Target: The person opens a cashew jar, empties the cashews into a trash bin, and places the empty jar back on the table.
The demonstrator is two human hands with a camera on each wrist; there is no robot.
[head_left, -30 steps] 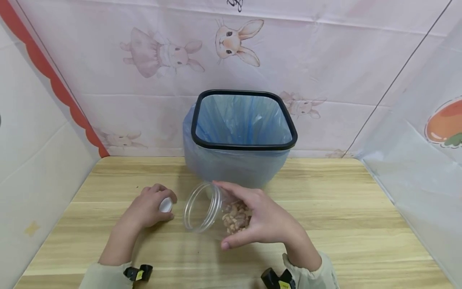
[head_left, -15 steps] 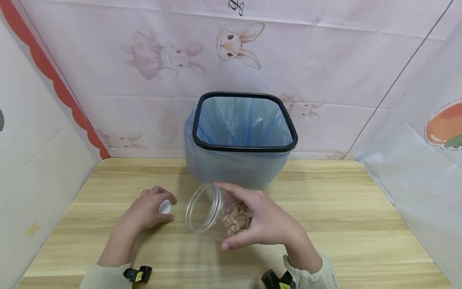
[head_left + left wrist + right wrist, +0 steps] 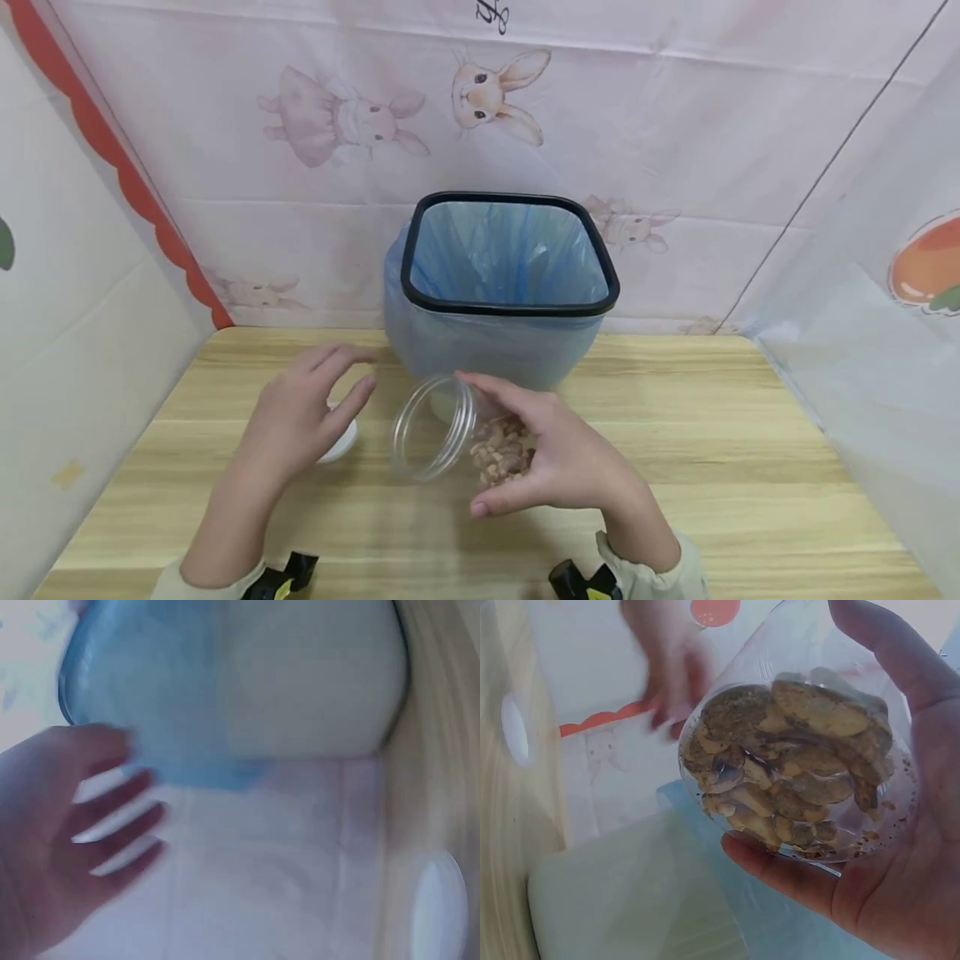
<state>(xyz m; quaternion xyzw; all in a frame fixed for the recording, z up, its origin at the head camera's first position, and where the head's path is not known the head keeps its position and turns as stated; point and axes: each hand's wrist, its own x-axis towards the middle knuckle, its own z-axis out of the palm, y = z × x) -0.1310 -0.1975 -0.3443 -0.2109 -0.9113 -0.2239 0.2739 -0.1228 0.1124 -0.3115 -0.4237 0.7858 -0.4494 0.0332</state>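
My right hand [image 3: 558, 454] grips a clear plastic jar [image 3: 459, 433], which is tipped on its side with its lidless mouth facing left. Shelled nuts [image 3: 501, 452], cashews and peanuts by their look, lie towards its bottom; the right wrist view shows them piled against the base of the jar [image 3: 795, 765]. Left of the jar, my left hand [image 3: 300, 408] hovers over the table with fingers spread and nothing between them. Under it a white lid [image 3: 341, 443] lies flat on the wood, partly covered by that hand; the left wrist view shows the whole hand [image 3: 82, 825] apart from the lid [image 3: 440, 907].
Just behind the jar stands a bin [image 3: 510, 309] with a black rim and a blue plastic liner [image 3: 487, 342]. A pale cloth wall [image 3: 337, 225] printed with rabbits closes off the back. Light wooden tabletop [image 3: 735, 450] spreads to both sides.
My left hand has let go of the white lid, leaving it on the table, and has risen with its fingers opening. The jar in my right hand has shifted slightly to the right.
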